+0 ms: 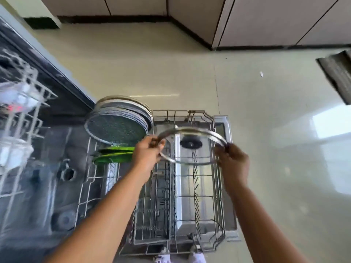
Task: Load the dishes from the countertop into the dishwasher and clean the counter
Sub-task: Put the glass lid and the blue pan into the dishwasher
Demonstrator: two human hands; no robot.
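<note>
Both my hands grip the glass pot lid (191, 147) by its steel rim, left hand (147, 150) and right hand (232, 160), holding it above the lower dishwasher rack (218, 186), beside the stacked plates (121, 118).

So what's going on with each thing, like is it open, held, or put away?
glass lid: held by its rim in both hands above the rack, not yet placed.
left hand: grips the lid's rim.
right hand: grips the opposite rim.
lower rack: pulled out, mostly unfilled.
grey plates: standing in the rack.
green plates: slotted in the rack.
</note>
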